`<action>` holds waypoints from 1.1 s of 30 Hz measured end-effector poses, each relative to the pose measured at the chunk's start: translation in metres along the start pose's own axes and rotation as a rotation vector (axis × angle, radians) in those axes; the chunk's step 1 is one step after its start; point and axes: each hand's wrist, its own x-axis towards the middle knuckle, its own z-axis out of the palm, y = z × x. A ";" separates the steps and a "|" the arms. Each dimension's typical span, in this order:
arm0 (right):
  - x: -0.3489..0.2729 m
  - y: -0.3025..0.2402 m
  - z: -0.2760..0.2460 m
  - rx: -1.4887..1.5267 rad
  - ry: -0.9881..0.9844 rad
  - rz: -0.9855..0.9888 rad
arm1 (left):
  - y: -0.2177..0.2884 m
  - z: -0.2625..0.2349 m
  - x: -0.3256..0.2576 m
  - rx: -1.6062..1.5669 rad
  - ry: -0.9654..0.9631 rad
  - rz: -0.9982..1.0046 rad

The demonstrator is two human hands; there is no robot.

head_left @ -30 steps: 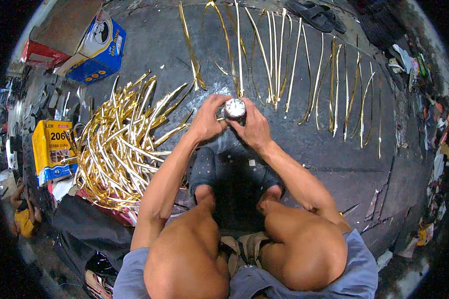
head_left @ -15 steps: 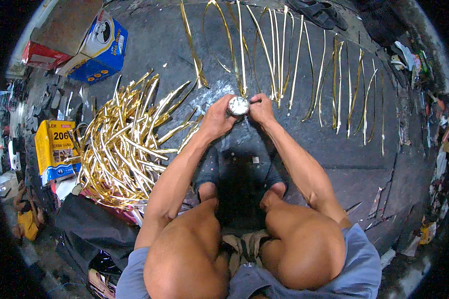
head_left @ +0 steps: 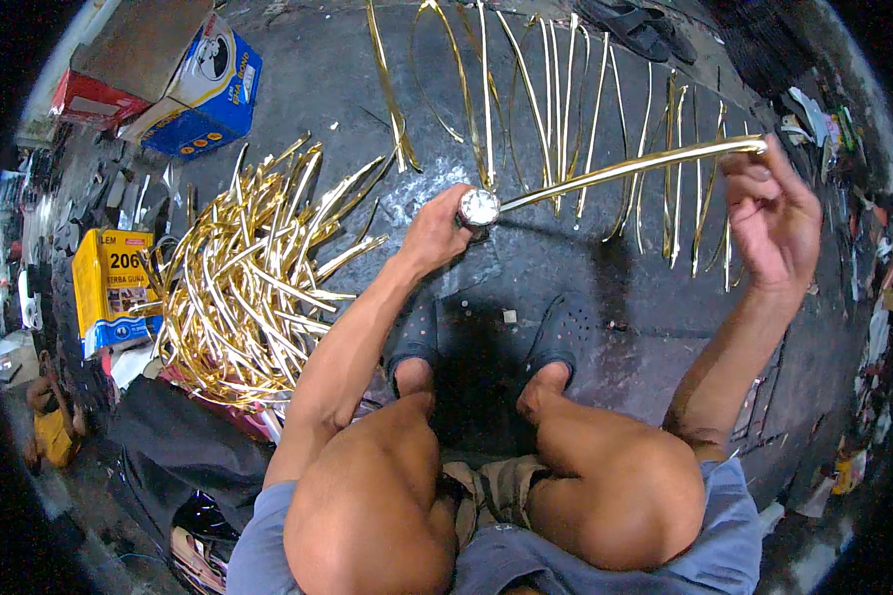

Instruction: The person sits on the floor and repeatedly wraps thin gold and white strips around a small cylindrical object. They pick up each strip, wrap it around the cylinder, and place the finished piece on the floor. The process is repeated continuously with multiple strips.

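Note:
My left hand point(head_left: 435, 233) grips a small shiny roll of gold tape point(head_left: 479, 207) over the dark floor. A long gold strip point(head_left: 625, 169) runs from the roll up and to the right. My right hand point(head_left: 772, 213) is raised at the right and pinches the strip's far end between its fingertips. I am squatting, with my knees and dark shoes below the hands.
A heap of curved gold strips point(head_left: 253, 273) lies at my left. Several gold strips point(head_left: 566, 109) are laid out in a row on the floor point(head_left: 566, 268) ahead. A blue and white box point(head_left: 203, 89) and a yellow box point(head_left: 109, 288) stand at the left.
My hands were together on the roll. My right hand has swung out to the right, drawing a long gold strip off the roll that my left hand keeps.

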 end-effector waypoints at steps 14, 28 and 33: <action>0.143 -0.093 0.074 -0.500 -0.183 -0.088 | -0.006 -0.012 0.007 -0.086 -0.171 0.010; 0.131 0.005 -0.134 -0.395 0.330 -0.582 | -0.121 -0.062 0.045 0.435 0.133 -0.427; 0.076 0.126 -0.261 -0.736 0.701 -0.356 | -0.096 -0.048 0.071 0.419 0.252 -0.391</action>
